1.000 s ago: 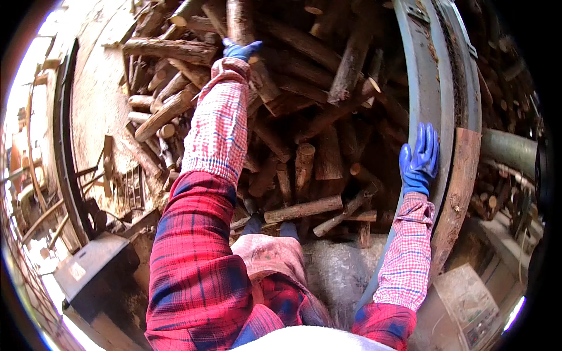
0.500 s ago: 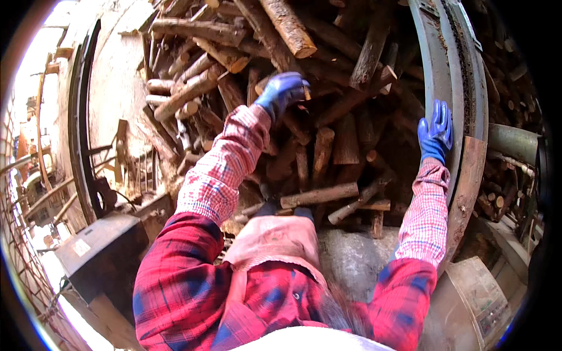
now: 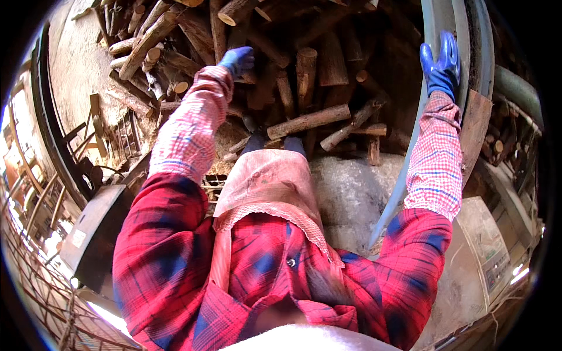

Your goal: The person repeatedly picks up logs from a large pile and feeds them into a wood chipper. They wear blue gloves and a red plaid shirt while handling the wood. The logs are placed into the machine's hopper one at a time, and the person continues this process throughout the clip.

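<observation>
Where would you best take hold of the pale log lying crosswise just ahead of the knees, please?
Probably near the middle of the crosswise log, from above, fingers wrapped around it: it lies nearly level on top of the woodpile, its upper side bare, its ends beside other sticks.

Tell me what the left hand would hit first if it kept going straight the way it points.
Most likely the stacked firewood logs: the left hand in its blue glove points into the pile, apparently at or touching the nearest log ends. Depth is hard to judge in this fisheye view.
</observation>
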Tool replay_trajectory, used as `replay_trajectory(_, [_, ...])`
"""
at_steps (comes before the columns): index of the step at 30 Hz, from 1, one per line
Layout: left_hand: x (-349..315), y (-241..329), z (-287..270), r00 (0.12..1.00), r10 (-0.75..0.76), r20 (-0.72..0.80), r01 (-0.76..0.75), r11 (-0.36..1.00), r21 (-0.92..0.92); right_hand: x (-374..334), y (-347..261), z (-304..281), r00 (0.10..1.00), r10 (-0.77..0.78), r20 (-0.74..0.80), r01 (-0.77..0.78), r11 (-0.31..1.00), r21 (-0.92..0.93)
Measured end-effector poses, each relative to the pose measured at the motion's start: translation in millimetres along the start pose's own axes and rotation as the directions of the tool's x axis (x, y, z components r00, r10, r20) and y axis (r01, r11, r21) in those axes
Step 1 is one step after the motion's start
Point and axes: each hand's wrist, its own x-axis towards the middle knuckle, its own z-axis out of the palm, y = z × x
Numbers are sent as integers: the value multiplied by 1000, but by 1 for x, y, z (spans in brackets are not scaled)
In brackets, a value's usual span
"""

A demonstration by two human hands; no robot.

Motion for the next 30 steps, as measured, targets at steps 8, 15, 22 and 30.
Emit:
replay_trajectory(8, [109, 61, 39, 808, 517, -281, -420, 842, 338, 7, -18, -7, 999, -2, -39, 3, 1000, 30])
replay_trajectory(15, [89, 253, 132, 669, 647, -365, -468, 749, 470, 6, -26, -25, 990, 105, 89, -102, 994, -35])
replay_trajectory(22, [140, 267, 186, 565, 432, -703, -71, 874, 480, 13, -27, -25, 985, 129, 113, -127, 992, -24])
replay_trajectory(30, [134, 259, 97, 640, 645, -418, -598, 760, 255, 15, -27, -20, 993, 87, 82, -89, 996, 20])
